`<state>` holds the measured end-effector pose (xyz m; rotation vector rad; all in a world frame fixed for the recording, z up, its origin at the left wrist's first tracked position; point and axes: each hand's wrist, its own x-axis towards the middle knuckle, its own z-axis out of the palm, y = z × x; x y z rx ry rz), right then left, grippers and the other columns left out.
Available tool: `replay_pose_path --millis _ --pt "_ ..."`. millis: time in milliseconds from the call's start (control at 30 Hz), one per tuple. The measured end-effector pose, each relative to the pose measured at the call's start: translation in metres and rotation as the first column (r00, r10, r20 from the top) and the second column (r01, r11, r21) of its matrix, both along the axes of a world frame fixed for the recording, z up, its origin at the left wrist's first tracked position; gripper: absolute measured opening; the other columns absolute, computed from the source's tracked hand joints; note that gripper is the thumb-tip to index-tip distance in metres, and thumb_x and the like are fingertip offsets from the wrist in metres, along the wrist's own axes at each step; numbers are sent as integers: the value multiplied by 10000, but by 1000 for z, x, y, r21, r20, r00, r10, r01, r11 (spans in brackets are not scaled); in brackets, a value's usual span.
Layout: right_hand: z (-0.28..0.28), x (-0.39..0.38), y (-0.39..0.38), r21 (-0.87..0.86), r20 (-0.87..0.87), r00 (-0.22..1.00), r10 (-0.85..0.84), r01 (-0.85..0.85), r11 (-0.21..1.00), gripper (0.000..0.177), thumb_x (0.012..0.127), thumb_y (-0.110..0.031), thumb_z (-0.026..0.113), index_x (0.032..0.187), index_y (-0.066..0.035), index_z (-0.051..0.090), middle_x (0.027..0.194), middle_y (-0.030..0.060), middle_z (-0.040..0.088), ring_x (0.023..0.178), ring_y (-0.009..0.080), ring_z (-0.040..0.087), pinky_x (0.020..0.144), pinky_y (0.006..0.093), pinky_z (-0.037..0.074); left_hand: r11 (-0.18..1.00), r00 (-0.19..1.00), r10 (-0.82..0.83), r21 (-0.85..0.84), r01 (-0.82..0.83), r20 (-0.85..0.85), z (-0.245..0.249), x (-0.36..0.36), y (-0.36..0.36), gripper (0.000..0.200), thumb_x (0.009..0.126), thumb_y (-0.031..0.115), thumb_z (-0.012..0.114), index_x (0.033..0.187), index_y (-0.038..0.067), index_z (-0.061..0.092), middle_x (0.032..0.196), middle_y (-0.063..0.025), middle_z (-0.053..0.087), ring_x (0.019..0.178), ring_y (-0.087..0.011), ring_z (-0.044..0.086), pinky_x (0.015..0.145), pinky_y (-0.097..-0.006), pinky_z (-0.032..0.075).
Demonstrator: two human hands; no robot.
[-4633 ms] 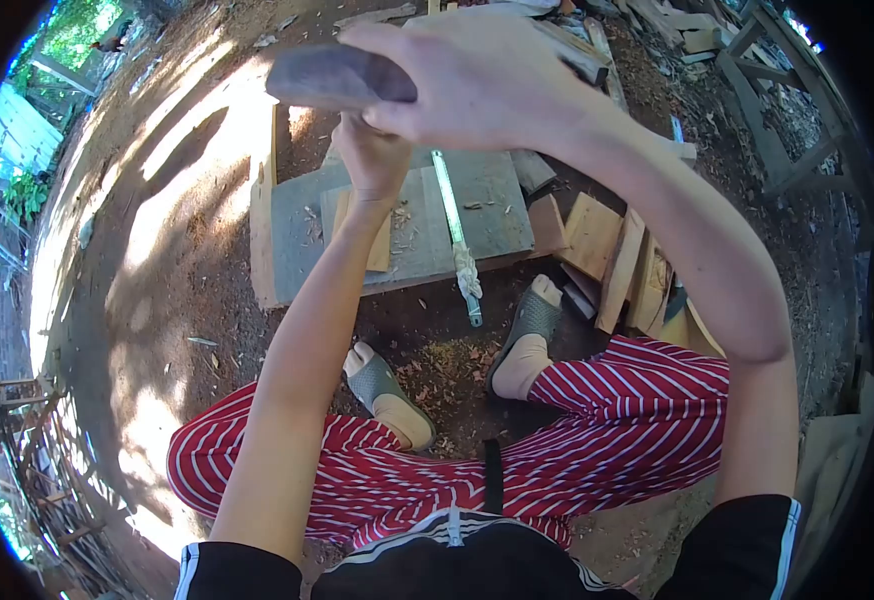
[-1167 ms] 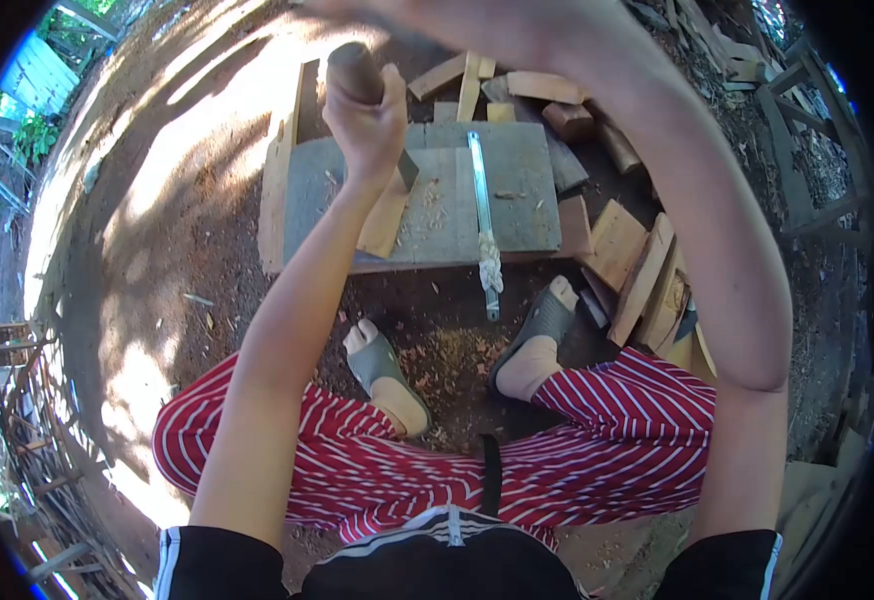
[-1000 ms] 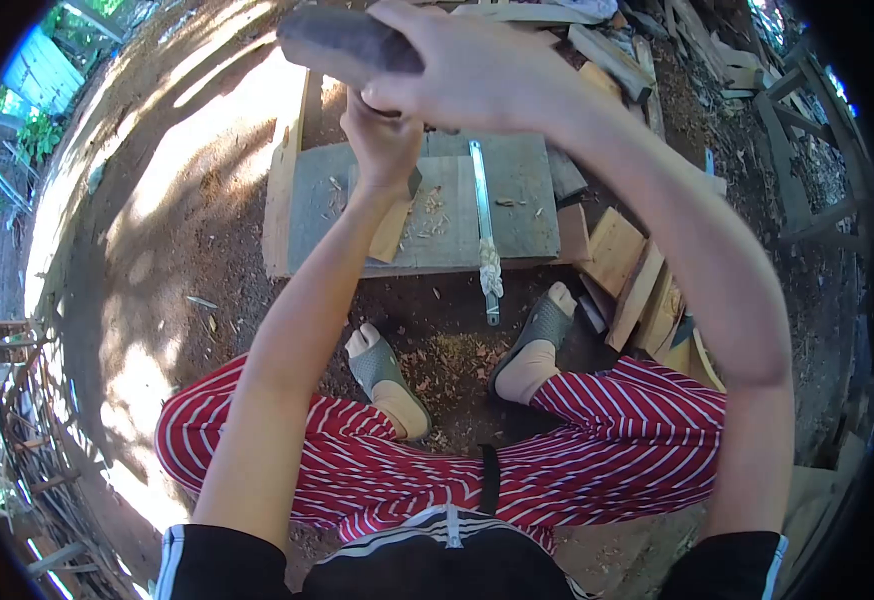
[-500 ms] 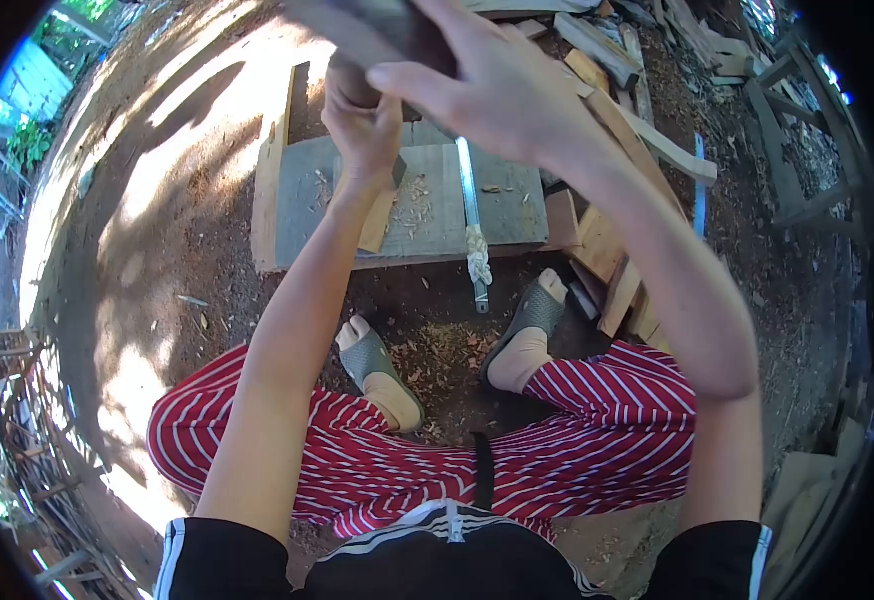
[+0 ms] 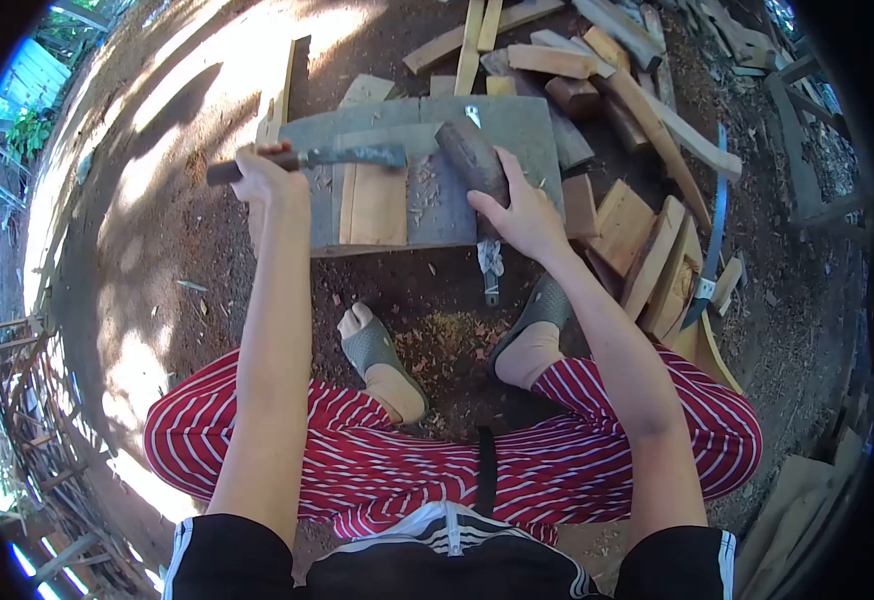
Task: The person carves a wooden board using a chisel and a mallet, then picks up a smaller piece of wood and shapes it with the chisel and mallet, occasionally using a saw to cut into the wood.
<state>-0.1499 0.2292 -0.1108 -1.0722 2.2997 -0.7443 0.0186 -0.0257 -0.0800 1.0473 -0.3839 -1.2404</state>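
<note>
My left hand (image 5: 270, 175) is closed round the dark handle (image 5: 224, 173) of a large knife, left of the work block. Its blade (image 5: 362, 155) points right, over the block, slightly blurred. My right hand (image 5: 524, 212) grips a dark brown wooden block (image 5: 472, 160), thumb on the near side, tilted over the right part of the work surface. A pale piece of wood (image 5: 374, 207) lies on the grey wooden work block (image 5: 307, 215) under the knife, with shavings (image 5: 423, 190) beside it. Partly hidden beneath the dark block is a metal strip with a wrapped handle (image 5: 490, 262).
Several cut wood pieces (image 5: 622, 225) lie on the ground to the right, with more offcuts (image 5: 552, 62) behind the work block. A long blade (image 5: 714, 235) rests among them. My sandalled feet (image 5: 370, 348) stand just before the block, on dirt with shavings.
Both hands have come down and apart from a raised position at the far side. The knife now lies level, pointing right, and the dark block is lower over the work surface.
</note>
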Motion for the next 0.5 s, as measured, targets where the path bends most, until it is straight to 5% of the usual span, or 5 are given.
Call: replay_pose_path --millis 133,233,500 --pt "0 12 5 26 -99 994 45 -42 999 800 855 -483 622 1490 -181 242 1050 300 662 991 495 629 874 533 491 947 984 -175 -269 175 26 36 -2 -11 151 863 31 539 827 51 394 622 -44 484 508 -161 510 542 -369 520" --pt "-2 15 3 17 -17 1000 -26 27 999 789 849 -479 627 1475 -183 249 1012 312 661 961 498 635 861 545 491 869 944 -289 -372 328 158 57 -8 3 161 859 39 584 873 30 424 656 -74 505 533 -181 527 526 -383 503" --pt "-5 16 3 17 -39 998 -44 45 999 775 831 -459 638 1455 -148 299 957 294 676 916 486 655 826 545 504 704 865 -334 -510 494 375 55 -27 36 222 879 11 581 709 69 451 584 -59 502 482 -164 521 505 -363 514"
